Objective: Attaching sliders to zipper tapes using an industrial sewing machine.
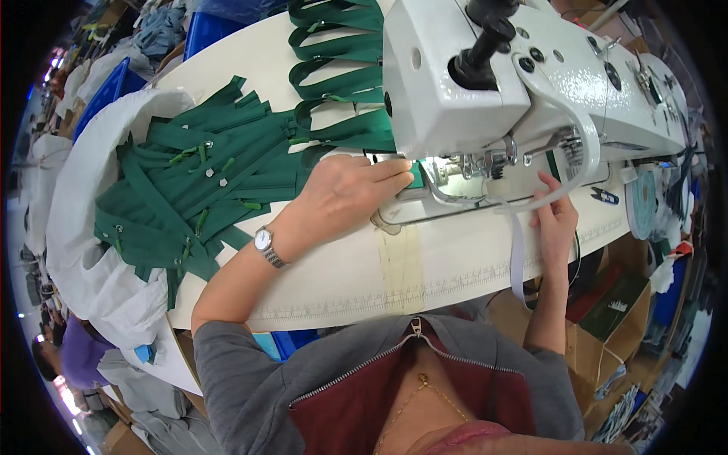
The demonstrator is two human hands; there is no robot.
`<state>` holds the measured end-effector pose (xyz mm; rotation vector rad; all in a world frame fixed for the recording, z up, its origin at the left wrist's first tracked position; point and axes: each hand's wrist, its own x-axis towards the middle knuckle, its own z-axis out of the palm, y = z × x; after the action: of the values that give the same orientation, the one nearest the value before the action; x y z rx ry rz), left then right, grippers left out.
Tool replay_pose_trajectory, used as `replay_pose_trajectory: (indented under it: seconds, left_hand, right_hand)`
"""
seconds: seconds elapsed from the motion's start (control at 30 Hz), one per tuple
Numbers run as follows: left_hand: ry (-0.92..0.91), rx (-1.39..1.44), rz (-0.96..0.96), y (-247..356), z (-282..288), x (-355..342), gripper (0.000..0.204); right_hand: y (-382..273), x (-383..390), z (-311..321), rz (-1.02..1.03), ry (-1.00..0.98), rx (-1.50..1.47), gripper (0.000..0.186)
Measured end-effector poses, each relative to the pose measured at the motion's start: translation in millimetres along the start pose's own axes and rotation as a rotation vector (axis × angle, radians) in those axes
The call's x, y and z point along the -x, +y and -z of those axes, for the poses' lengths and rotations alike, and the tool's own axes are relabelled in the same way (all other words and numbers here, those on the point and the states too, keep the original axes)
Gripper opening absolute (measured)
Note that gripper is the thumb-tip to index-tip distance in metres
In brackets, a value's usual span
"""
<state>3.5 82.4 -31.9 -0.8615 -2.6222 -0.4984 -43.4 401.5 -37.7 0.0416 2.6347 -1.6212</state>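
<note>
My left hand (pixel 345 193), with a wristwatch (pixel 265 244) on its wrist, lies on the table and presses a green strap piece (pixel 416 176) toward the needle area of the white sewing machine (pixel 485 83). Its fingers pinch the green piece at the presser foot. My right hand (pixel 556 216) is on the right of the needle, fingers up against a white tape (pixel 519 250) that loops from the machine down over the table edge. A chain of sewn green straps (pixel 341 76) trails behind the machine.
A heap of green straps (pixel 201 189) lies on a white bag (pixel 91 250) at the left of the cream table (pixel 425 265). Small snips (pixel 605 196) and a tape roll (pixel 642 203) sit at the right. Cardboard boxes (pixel 614 318) stand below.
</note>
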Motion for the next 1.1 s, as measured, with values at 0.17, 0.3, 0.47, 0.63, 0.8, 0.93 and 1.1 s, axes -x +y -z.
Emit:
replay_pose_trajectory:
  seconds: [0.17,0.3,0.47,0.63,0.8,0.93,1.1]
  left_hand:
    - [-0.019,-0.019,0.02,0.6,4.5,-6.1,0.02]
    - [0.008,-0.018,0.038,-0.9,-0.4,-5.6,0.02]
    - [0.022,-0.035,0.045,-1.8,-3.2,-4.1,0.022]
    - [-0.016,-0.035,0.01,-4.9,-7.1,-2.4,0.024]
    - [-0.058,-0.006,0.029,-6.4,1.8,-3.7,0.021]
    - [-0.08,-0.012,0.054,-4.0,2.4,-3.8,0.021]
    - [-0.052,0.006,0.063,-2.4,0.7,-4.3,0.021]
  right_hand:
    - [4.1,-2.1,-0.7,-0.008,0.032,0.033,0.028]
    - [4.7,-2.3,-0.5,0.006,0.024,0.012,0.027]
    - [5.1,-2.0,-1.4,0.006,0.045,0.029,0.027]
    - [9.5,-0.8,-0.9,0.009,0.042,0.002,0.028]
    - [4.9,-0.2,-1.5,0.018,0.024,0.013,0.026]
    - [5.7,0.4,-1.0,0.02,0.025,0.022,0.026]
    - [5.8,0.5,0.1,0.03,0.006,0.043,0.025]
